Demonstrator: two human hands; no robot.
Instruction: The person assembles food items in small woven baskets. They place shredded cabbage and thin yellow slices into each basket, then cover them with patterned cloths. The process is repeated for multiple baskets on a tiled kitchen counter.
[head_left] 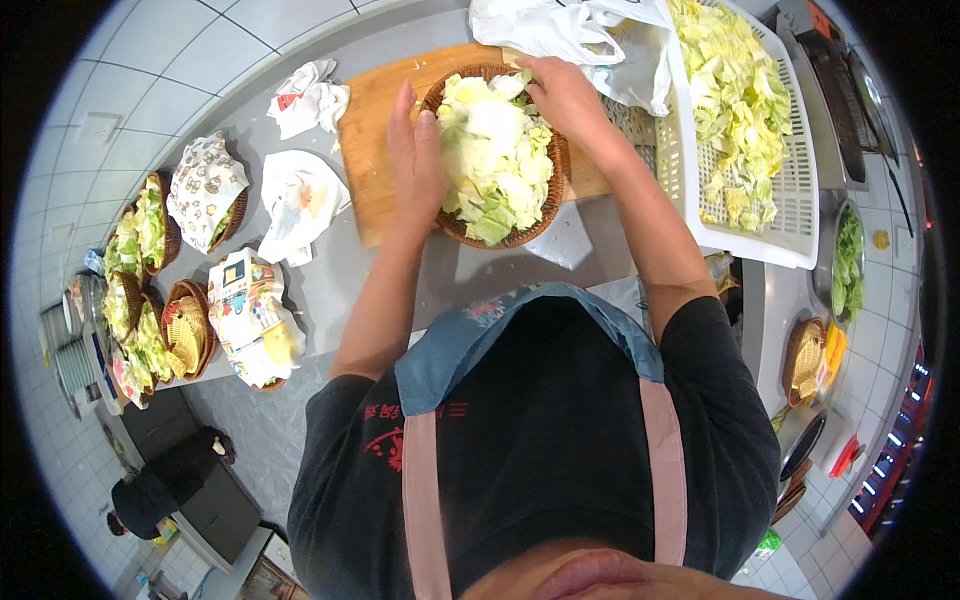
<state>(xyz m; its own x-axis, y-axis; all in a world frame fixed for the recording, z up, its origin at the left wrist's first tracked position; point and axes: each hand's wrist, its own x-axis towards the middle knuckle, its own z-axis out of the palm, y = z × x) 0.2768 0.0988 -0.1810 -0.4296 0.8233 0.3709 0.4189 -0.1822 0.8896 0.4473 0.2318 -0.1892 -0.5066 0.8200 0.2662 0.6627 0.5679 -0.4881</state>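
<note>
A round brown wicker basket heaped with torn pale green and yellow cabbage leaves sits on a wooden cutting board. Along its left side stands my left hand, open, fingers stretched out and thumb beside the rim. My right hand bends its fingers over the basket's far right rim, next to the leaves; its fingertips are partly hidden. Right of the board, a large white plastic crate holds more torn cabbage.
White plastic bags lie behind the board. Crumpled white cloths rest to its left. Farther left are cloth-covered baskets, baskets of greens and nested wicker baskets. A metal bowl of greens stands right. Another person is at lower left.
</note>
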